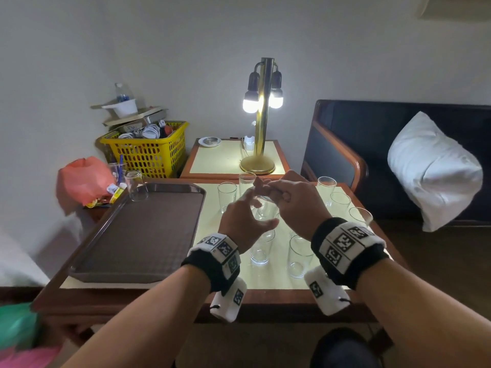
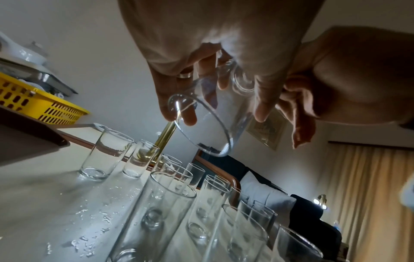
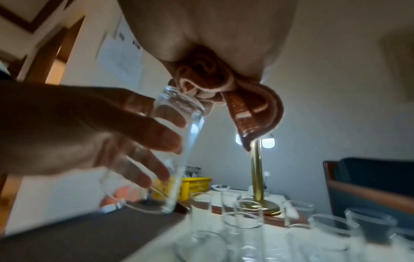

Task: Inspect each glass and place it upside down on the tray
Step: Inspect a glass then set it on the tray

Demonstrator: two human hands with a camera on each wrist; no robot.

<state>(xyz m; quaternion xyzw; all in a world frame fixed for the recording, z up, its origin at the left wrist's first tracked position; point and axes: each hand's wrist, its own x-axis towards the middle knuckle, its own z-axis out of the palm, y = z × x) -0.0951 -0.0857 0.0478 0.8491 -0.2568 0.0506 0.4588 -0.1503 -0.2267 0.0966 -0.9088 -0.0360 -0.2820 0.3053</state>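
My left hand (image 1: 245,219) grips a clear glass (image 1: 265,211) in the air over the middle of the table, tilted with its mouth (image 2: 201,127) down toward me. My right hand (image 1: 288,199) clutches a bunched brown cloth (image 3: 224,85) against the base end of the glass (image 3: 179,109). At the left lies the brown tray (image 1: 138,235); one glass (image 1: 136,185) stands upside down in its far left corner. Several glasses (image 1: 297,256) stand upright on the cream table top below and to the right of my hands.
A lit brass lamp (image 1: 261,128) stands on a side table behind. A yellow basket (image 1: 148,147) and a pink bag (image 1: 82,181) sit past the tray. A dark sofa with a white pillow (image 1: 433,168) is at the right. Water drops (image 2: 89,239) dot the table top.
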